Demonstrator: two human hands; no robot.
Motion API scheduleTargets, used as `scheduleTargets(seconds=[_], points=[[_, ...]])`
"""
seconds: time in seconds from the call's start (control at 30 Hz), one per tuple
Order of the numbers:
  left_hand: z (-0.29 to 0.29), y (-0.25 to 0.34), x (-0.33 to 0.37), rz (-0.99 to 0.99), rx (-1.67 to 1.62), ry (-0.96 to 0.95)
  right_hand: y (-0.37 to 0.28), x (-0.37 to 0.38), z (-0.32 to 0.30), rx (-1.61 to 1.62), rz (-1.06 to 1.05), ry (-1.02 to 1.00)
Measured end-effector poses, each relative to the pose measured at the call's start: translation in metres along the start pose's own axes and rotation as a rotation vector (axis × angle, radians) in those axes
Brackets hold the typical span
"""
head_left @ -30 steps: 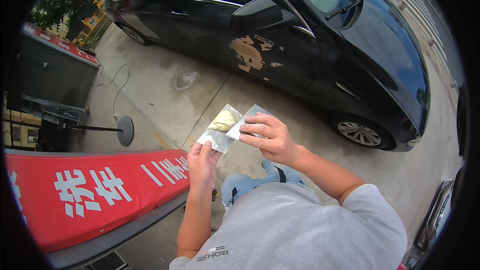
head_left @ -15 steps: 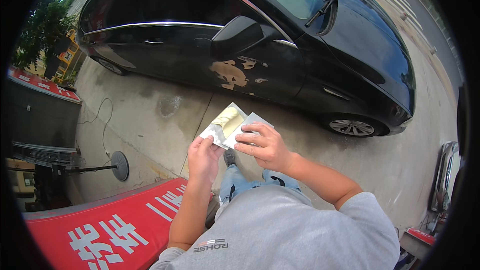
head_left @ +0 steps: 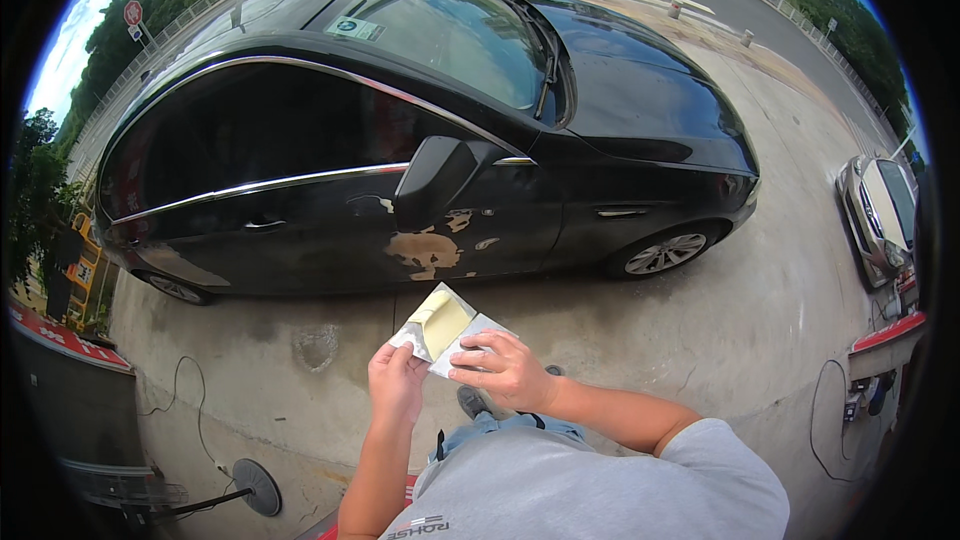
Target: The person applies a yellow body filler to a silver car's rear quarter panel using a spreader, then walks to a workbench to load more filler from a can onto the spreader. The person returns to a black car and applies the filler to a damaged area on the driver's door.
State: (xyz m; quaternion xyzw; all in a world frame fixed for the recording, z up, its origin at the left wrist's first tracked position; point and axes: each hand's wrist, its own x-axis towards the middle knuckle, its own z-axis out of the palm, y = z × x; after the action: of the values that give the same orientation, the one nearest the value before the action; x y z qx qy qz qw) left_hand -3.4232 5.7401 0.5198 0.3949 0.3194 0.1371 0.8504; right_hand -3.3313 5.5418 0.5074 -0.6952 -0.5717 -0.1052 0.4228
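My left hand (head_left: pixel 396 385) pinches the lower left edge of a flat whitish plate (head_left: pixel 408 336). Pale yellow putty (head_left: pixel 447 326) lies across it, smooth in the middle with a raised ridge on its left side. In my right hand (head_left: pixel 512 372) is a flat grey-white spreader (head_left: pixel 484 323), its fingers bent over the top face. The spreader overlaps the plate's right side, against the putty. Both hands are in front of my body, short of a black car (head_left: pixel 330 225). On its front door is a bare tan patch (head_left: pixel 426 251) with ragged edges, below the wing mirror (head_left: pixel 436 180).
Concrete ground (head_left: pixel 260 335) lies between me and the car. A round grey base on a pole (head_left: pixel 257 487) and a dark cable (head_left: pixel 200 410) are at lower left. Another car (head_left: pixel 878 215) stands at far right, near a red-topped stand (head_left: pixel 886 332).
The view has tilted up, bringing more road and the second car into sight. The putty now looks flatter and more spread out under the spreader. Both hands keep their holds.
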Motion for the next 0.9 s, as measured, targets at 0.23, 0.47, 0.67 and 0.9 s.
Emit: scheduleTargets(seconds=[0.23, 0.47, 0.67, 0.9], points=[[-0.036, 0.024, 0.026, 0.190, 0.132, -0.126, 0.020, -0.004, 0.039, 0.780, 0.866, 0.278], [-0.059, 0.019, 0.026, 0.173, 0.250, -0.132, 0.052, 0.012, 0.034, 1.362, 1.175, 0.573], [-0.061, 0.025, 0.030, 0.175, 0.246, -0.123, 0.050, 0.022, 0.030, 1.391, 1.140, 0.556], [-0.050, 0.037, 0.030, 0.191, 0.243, -0.148, 0.049, 0.026, 0.026, 1.432, 1.152, 0.584]])
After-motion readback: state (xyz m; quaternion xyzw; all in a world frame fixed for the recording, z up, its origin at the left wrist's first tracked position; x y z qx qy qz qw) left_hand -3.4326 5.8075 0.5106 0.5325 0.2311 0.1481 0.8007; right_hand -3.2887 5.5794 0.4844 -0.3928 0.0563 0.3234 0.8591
